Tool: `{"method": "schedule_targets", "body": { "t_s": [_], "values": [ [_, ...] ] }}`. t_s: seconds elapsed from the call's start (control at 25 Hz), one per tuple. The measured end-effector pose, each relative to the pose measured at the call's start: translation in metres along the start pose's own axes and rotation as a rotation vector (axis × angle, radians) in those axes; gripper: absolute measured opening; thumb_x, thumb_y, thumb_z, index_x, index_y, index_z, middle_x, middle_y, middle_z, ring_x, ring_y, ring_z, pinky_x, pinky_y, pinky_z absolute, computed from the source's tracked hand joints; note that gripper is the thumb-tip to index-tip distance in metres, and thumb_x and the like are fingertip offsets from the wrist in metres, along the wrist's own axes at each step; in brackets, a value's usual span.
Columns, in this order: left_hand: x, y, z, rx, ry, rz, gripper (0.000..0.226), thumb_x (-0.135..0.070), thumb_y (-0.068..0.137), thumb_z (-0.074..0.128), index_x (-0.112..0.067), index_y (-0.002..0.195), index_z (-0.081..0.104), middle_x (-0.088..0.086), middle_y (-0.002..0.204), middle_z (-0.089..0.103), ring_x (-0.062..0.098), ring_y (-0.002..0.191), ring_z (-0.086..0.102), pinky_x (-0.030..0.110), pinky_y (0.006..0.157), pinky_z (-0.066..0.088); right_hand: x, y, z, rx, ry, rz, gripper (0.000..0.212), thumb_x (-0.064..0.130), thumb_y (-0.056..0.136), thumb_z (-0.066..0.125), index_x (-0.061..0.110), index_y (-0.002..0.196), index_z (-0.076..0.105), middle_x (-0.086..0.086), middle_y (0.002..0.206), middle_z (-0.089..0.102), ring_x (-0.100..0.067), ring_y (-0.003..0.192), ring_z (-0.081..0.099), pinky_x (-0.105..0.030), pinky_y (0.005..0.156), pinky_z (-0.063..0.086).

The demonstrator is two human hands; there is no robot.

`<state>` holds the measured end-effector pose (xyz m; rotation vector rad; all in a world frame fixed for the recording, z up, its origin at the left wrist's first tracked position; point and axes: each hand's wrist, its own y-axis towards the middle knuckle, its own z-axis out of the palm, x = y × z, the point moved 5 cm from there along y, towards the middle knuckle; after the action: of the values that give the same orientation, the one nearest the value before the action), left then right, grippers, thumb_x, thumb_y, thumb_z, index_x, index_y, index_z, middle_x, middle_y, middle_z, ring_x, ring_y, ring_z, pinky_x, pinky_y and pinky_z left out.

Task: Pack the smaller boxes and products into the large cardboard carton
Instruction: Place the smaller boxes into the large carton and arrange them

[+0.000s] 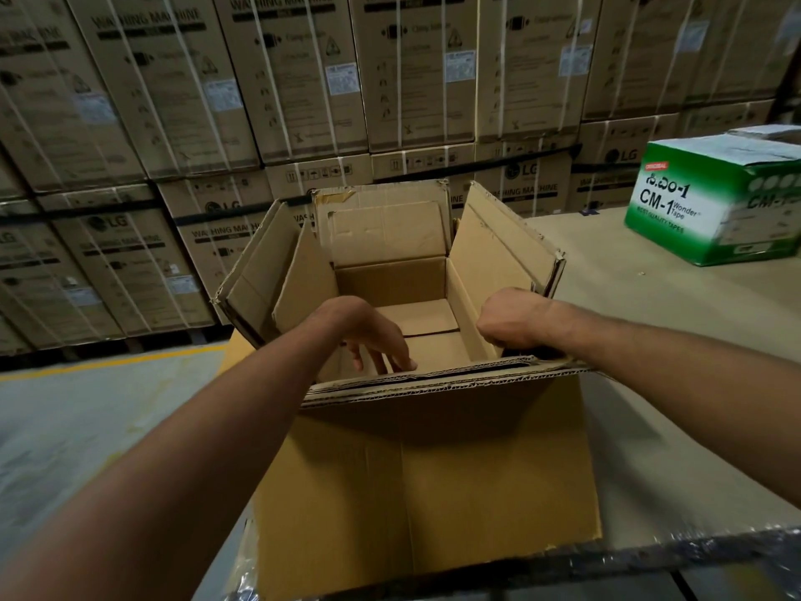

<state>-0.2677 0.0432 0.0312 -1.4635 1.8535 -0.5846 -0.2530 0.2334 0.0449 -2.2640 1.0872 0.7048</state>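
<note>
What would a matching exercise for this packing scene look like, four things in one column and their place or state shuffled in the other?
Things:
1. large carton
2. left hand
3. right hand
4. green and white box

Place or state:
A. far right, apart from the carton
B. fingers relaxed, reaching down inside
C. flaps open, nothing packed inside
D. fingers curled over the carton's right wall

Pairs: 1-C, 2-B, 3-D, 4-A
</note>
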Motion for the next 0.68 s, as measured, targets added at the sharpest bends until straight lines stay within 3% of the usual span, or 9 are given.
{"method": "schedule_targets", "body": {
  "t_s": [0.08,0.2,0.32,0.44,0.52,0.68],
  "values": [
    [0.002,0.002,-0.001,-0.004,-0.014,-0.003,0.044,-0.04,0.103,0.058,-0.018,0.142,0.057,-0.011,0.12,0.067,0.013,0.116,0.063,0.037,0.088,0.051,0.002,-0.002,0.001,-0.009,0.02,0.012,0.021,0.016,0.098,0.063,0.015,0.076,0.06,0.001,0.075,0.062,-0.017,0.071,0.061,-0.029,0.067,0.054],
    [0.002,0.0,-0.001,0.001,0.008,-0.013,0.043,-0.041,0.103,0.056,-0.018,0.139,0.059,-0.012,0.114,0.066,0.013,0.111,0.063,0.04,0.097,0.048,-0.004,-0.003,0.006,0.013,0.2,0.074,0.008,0.017,0.094,0.069,0.018,0.087,0.073,0.004,0.085,0.069,-0.015,0.08,0.068,-0.03,0.076,0.06],
    [0.001,-0.001,-0.006,-0.045,0.086,0.03,0.043,-0.042,0.104,0.054,-0.019,0.141,0.057,-0.003,0.129,0.065,0.019,0.12,0.062,0.044,0.104,0.047,-0.009,-0.002,-0.001,0.027,0.433,0.11,0.019,0.021,0.091,0.071,0.025,0.11,0.075,0.008,0.104,0.073,-0.011,0.098,0.067,-0.032,0.09,0.057],
    [-0.008,0.001,-0.024,-0.347,0.113,0.142,0.049,-0.044,0.101,0.058,-0.018,0.143,0.055,0.005,0.14,0.06,0.025,0.129,0.057,0.048,0.111,0.044,-0.024,0.0,-0.022,-0.192,0.525,0.261,0.019,0.03,0.094,0.062,0.029,0.107,0.075,0.008,0.097,0.072,-0.011,0.097,0.062,-0.037,0.101,0.049],
    [-0.017,-0.003,-0.037,-0.58,0.079,0.184,0.052,-0.044,0.099,0.062,-0.016,0.142,0.054,0.006,0.138,0.06,0.024,0.125,0.058,0.045,0.106,0.049,-0.031,-0.001,-0.038,-0.359,0.312,0.389,0.016,0.031,0.093,0.062,0.028,0.097,0.077,0.006,0.086,0.07,-0.015,0.094,0.06,-0.042,0.106,0.041],
    [-0.039,-0.018,-0.045,-0.787,-0.022,0.261,0.053,-0.042,0.098,0.064,-0.015,0.142,0.053,0.006,0.138,0.061,0.022,0.123,0.059,0.041,0.1,0.052,-0.034,-0.009,-0.057,-0.526,0.255,0.574,0.019,0.034,0.09,0.061,0.026,0.09,0.078,0.002,0.086,0.072,-0.02,0.099,0.061,-0.048,0.108,0.034]
  ]
}}
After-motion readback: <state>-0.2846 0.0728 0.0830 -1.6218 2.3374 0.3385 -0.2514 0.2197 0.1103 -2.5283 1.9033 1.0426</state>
